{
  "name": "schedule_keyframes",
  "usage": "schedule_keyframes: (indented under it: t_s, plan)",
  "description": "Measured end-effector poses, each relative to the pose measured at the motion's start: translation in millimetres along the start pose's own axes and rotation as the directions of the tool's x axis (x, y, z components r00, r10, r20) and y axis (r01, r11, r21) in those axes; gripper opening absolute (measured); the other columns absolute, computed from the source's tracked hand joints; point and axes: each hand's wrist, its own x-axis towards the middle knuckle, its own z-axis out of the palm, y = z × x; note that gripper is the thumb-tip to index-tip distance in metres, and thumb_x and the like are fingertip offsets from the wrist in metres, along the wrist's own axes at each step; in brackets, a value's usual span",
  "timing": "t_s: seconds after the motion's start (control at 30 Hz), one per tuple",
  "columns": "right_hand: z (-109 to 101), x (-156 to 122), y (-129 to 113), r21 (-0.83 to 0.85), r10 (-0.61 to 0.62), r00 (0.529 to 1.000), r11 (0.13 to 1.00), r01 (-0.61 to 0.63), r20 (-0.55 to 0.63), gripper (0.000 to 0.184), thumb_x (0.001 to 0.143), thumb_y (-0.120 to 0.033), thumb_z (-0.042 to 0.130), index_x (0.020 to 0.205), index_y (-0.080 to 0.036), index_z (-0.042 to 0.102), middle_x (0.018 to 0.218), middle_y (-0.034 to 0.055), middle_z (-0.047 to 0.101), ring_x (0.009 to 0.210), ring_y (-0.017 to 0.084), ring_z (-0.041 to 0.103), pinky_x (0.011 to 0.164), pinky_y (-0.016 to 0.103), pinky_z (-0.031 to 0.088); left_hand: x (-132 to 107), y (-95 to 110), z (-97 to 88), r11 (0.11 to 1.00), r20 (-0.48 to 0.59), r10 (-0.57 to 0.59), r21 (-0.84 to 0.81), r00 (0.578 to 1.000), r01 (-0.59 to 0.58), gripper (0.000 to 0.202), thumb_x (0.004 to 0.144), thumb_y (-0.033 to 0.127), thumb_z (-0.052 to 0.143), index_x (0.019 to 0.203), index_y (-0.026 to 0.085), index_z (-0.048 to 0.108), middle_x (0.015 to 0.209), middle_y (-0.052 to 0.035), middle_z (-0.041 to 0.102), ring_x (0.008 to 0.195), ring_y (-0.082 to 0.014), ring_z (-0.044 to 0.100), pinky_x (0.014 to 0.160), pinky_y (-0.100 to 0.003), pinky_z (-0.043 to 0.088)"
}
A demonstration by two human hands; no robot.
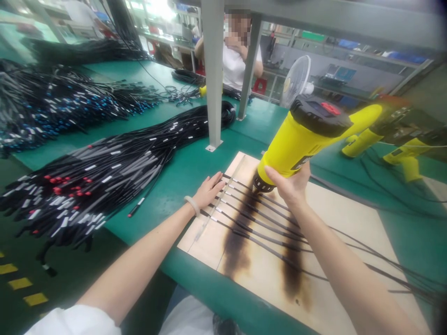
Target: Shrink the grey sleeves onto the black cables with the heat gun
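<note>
My right hand (pixel 293 185) is wrapped around the body of a yellow heat gun (pixel 288 142), tilted with its black nozzle pointing down. The nozzle is just above several thin black cables (pixel 264 229) with white labels, laid side by side across a pale wooden board (pixel 260 279). My left hand (pixel 208 190) lies with fingers stretched over the cable ends near the board's left edge, pressing on or touching them. Two dark scorch marks (pixel 238 239) run across the board beneath the cables.
A large bundle of black cables (pixel 139 156) with red tips lies left on the green table (pixel 139 232). Blue-tipped cables (pixel 87 109) lie beyond it. Grey posts (pixel 213 79) stand ahead. Other yellow heat guns (pixel 361 142) and a fan (pixel 296 79) are at the right. A person (pixel 233 67) sits opposite.
</note>
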Motion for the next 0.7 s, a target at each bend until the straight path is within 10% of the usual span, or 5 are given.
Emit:
schedule_keyframes:
  t_s: [0.7]
  plan:
    - [-25.1,-15.3,-4.2,-0.001,0.050,0.998,0.999,-0.050,-0.043,0.063,0.047,-0.033,0.081,0.101,-0.014,0.053,0.097,0.0101,0.061,0.088,0.025,0.060,0.081,0.044,0.049,1.0,3.9,-1.3,1.000,-0.020,-0.004,0.026,1.000,0.005,0.077,0.082,0.060,0.019,0.140,0.008,0.024,0.141,-0.0084,0.034,0.134,-0.0182,0.025,0.114,-0.035,0.007]
